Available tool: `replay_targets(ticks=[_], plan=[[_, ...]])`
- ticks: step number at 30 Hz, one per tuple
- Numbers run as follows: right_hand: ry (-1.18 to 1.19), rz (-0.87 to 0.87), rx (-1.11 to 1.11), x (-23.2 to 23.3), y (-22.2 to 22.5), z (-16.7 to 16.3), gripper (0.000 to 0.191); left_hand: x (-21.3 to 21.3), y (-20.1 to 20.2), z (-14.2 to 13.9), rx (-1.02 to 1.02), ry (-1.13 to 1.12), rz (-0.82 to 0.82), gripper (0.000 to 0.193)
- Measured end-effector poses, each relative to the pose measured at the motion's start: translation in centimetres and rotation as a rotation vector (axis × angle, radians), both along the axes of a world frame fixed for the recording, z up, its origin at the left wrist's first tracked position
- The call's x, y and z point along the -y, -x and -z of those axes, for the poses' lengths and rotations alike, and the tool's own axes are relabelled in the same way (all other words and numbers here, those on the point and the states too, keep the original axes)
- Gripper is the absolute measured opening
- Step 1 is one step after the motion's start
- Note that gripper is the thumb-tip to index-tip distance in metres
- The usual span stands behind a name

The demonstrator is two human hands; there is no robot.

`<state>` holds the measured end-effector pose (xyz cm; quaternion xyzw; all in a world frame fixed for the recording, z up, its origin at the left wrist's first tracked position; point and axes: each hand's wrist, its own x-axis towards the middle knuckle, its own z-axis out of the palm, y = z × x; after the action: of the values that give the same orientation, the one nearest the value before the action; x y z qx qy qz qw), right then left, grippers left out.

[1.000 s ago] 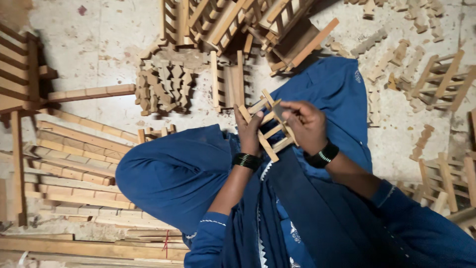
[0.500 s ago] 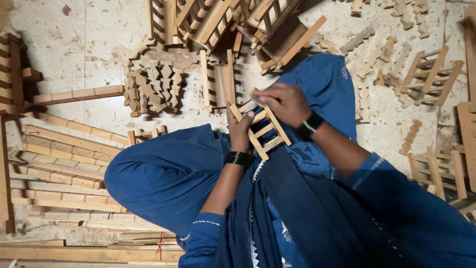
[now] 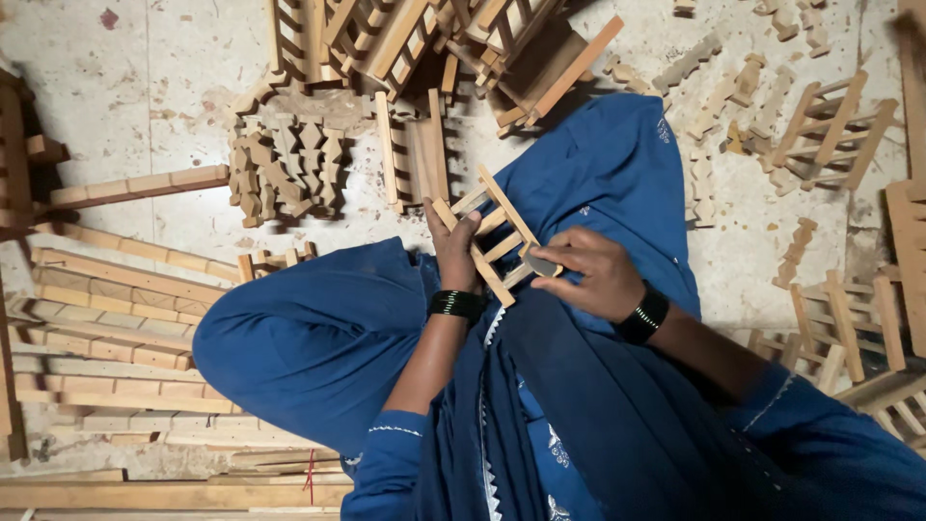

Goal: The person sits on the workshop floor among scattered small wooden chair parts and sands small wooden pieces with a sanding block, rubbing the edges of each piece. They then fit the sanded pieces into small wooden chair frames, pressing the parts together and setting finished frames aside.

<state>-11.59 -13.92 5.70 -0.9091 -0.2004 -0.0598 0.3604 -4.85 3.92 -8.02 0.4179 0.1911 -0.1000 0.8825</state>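
Note:
A small wooden ladder-like frame (image 3: 494, 232) with several rungs is held over my lap, tilted diagonally. My left hand (image 3: 451, 253) grips its lower left rail, a black bangle on the wrist. My right hand (image 3: 590, 272) presses a small dark grey piece (image 3: 541, 264) against the frame's lower right end; this wrist also wears a black band. Blue clothing (image 3: 318, 338) covers my knees beneath both hands.
On the concrete floor (image 3: 174, 87), a heap of finished wooden frames (image 3: 434, 39) lies ahead. A cluster of notched wooden pieces (image 3: 285, 164) sits left of centre. Long wooden slats (image 3: 116, 318) are stacked at left. More frames (image 3: 830, 125) and loose notched pieces lie at right.
The frame stays in my left hand. My right hand has slid from the frame's upper side down to its lower right end, holding the dark piece against it.

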Motion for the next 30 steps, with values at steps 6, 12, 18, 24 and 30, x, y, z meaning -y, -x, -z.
replay_targets(ticks=[6, 12, 18, 24, 30], plan=[[0.259, -0.01, 0.188, -0.5, 1.3, -0.6, 0.038, 0.1, 0.4, 0.4, 0.014, -0.007, -0.008, 0.103], [-0.013, 0.171, 0.084, 0.7, 1.8, 1.4, 0.012, 0.0, 0.6, -0.2, 0.027, 0.017, -0.002, 0.101], [-0.837, 0.464, -0.438, 0.2, -1.3, 4.7, 0.024, -0.3, 1.6, -1.4, 0.165, 0.091, 0.053, 0.098], [-1.069, 0.273, -0.615, -2.0, -4.5, 4.0, 0.029, -1.3, 2.6, -2.6, 0.135, 0.272, 0.083, 0.09], [-0.874, 0.152, -0.537, -5.4, -6.3, 2.4, 0.028, -1.7, 2.1, -0.1, 0.122, 0.347, -0.038, 0.058]])
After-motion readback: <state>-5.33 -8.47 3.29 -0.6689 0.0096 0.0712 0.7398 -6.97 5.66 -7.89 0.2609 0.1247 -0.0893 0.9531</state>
